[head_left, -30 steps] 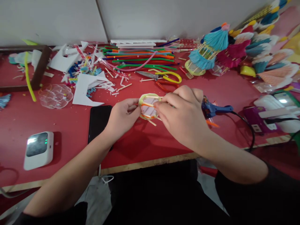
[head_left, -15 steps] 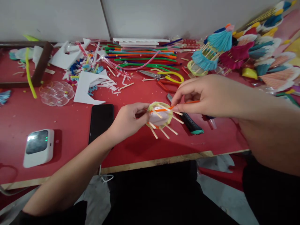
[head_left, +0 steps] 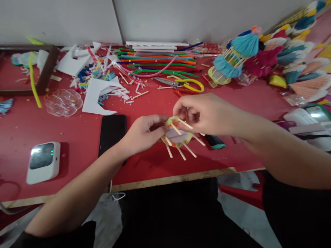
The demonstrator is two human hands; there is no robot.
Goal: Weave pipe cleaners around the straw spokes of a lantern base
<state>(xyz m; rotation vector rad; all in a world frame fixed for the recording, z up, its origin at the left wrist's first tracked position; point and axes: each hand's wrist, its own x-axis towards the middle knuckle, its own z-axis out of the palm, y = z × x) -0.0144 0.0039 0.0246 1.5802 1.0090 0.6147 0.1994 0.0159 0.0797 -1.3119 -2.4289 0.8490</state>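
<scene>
My left hand [head_left: 146, 134] is closed on the left rim of a small round craft base [head_left: 178, 136], pale inside with a fuzzy yellow-green edge. Several short wooden sticks [head_left: 190, 151] jut out from that edge towards me. An orange pipe cleaner [head_left: 174, 125] runs along the inside of the sticks. At the base's upper right, my right hand [head_left: 200, 112] has its fingers curled in a pinch at the pipe cleaner; its fingertips are partly hidden. Beneath the right hand lies a dark-handled tool with a teal end [head_left: 217, 142], mostly covered.
Scissors [head_left: 190, 84] with yellow and red handles lie behind my hands, before a row of coloured pipe cleaners [head_left: 160, 63]. A black phone [head_left: 112, 132] and a white device [head_left: 43, 162] lie at left. A blue tiered craft model [head_left: 234, 57] stands back right.
My right hand has moved left and closer to the base, its fingers curling. The loose orange end no longer shows beyond that hand. The base is tilted slightly differently.
</scene>
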